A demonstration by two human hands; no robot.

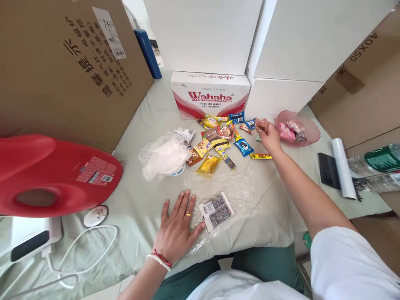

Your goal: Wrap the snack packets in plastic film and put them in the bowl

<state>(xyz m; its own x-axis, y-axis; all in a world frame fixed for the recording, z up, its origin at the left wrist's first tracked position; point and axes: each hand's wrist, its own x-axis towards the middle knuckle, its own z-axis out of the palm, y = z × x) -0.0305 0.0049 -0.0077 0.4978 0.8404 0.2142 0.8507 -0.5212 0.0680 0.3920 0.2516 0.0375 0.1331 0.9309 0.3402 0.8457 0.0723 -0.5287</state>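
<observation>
Brown snack (260,123) pinched in our right fingers (266,128), we seem mid-pickup; lifting calls for steady grip. Our left fingers (178,206) lie spread, empty, toward the surface (134,200)'s near edge.

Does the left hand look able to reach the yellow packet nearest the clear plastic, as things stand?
Probably yes: the left hand lies palm down nearby, and only low clear plastic and bare tablecloth show between it and the yellow packet.

Sm. brownish pkt (261,125) pinched in R hand (270,137); clear plastic bag (242,189), crinkled, spread flat by L hand (175,227).
</observation>
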